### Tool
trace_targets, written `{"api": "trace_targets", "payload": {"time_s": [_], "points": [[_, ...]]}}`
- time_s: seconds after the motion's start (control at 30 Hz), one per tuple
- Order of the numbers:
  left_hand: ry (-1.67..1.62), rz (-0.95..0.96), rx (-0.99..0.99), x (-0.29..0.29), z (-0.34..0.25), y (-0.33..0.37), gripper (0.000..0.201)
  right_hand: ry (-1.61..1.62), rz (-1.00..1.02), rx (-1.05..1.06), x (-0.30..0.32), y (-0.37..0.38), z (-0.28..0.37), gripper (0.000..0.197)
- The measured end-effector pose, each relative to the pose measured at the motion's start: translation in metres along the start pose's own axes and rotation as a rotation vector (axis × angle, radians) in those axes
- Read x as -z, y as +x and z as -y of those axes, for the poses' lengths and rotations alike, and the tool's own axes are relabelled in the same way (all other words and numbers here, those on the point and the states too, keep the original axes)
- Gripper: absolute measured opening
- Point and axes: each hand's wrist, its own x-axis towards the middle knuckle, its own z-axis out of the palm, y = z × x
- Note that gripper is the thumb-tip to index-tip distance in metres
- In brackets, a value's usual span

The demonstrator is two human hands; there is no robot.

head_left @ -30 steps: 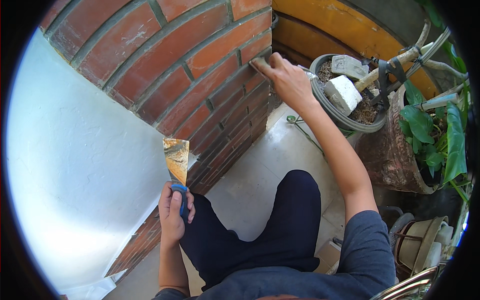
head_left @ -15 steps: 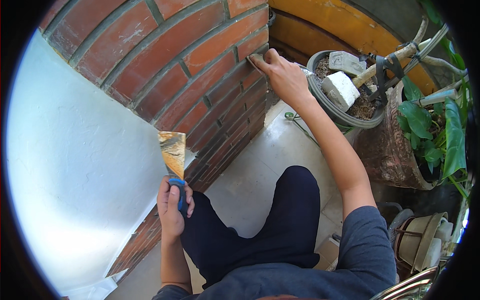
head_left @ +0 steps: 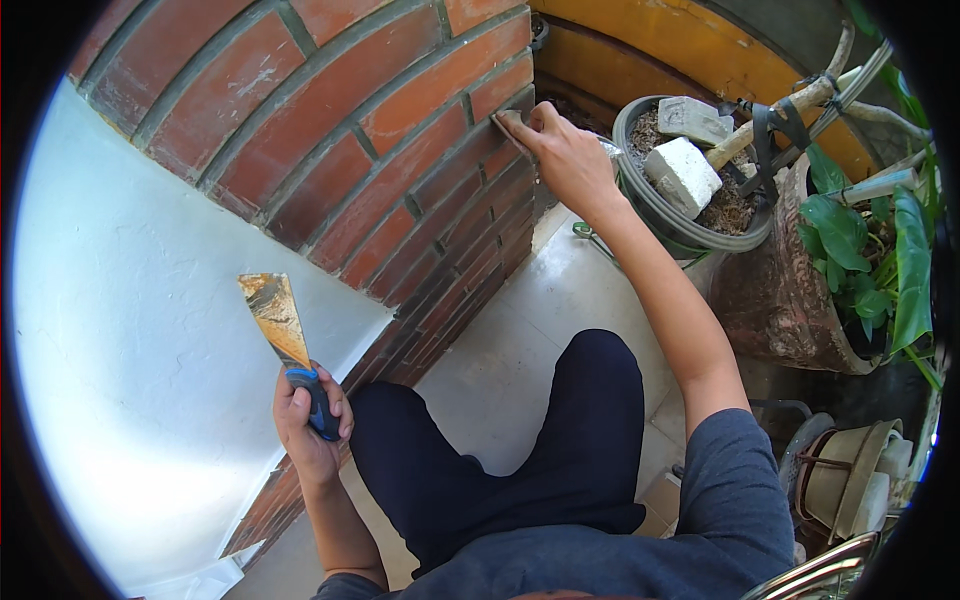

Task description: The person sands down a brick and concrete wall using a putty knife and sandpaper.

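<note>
Scraper [head_left: 277, 322] has shifted leftward, left hand [head_left: 306, 440] clamped round its handle [head_left: 320, 412] — correct hold; likely light, stiff above grip. Right hand [head_left: 575, 165]: grip unclear.

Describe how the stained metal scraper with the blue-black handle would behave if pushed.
The scraper is likely fairly stiff: its flat blade stands straight. It seems light, held in the left hand alone. Brown patches suggest it may drag.

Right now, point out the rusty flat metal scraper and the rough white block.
Rusty flat metal scraper [head_left: 291, 343]: head view, on its blade near the handle.
Rough white block [head_left: 681, 172]: head view, on its upper face.
</note>
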Motion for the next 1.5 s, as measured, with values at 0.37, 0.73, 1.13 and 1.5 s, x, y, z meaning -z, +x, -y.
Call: {"api": "trace_targets", "payload": {"time_s": [0.37,0.73,1.13,1.5], "points": [[-0.007,-0.094,0.045,0.011,-0.014,0.002,0.046,-0.020,-0.069,-0.036,-0.001,0.004,-0.006,0.057],[0.013,-0.130,-0.024,0.017,-0.010,-0.004,0.051,0.012,0.024,0.019,0.004,0.006,-0.002,0.055],[-0.021,-0.102,0.068,-0.003,0.008,-0.004,0.042,0.096,-0.017,0.004,0.000,0.000,0.007,0.051],[-0.057,0.147,0.368,-0.020,0.038,-0.027,0.036,0.094,0.031,-0.003,0.005,0.003,0.002,0.061]]}}
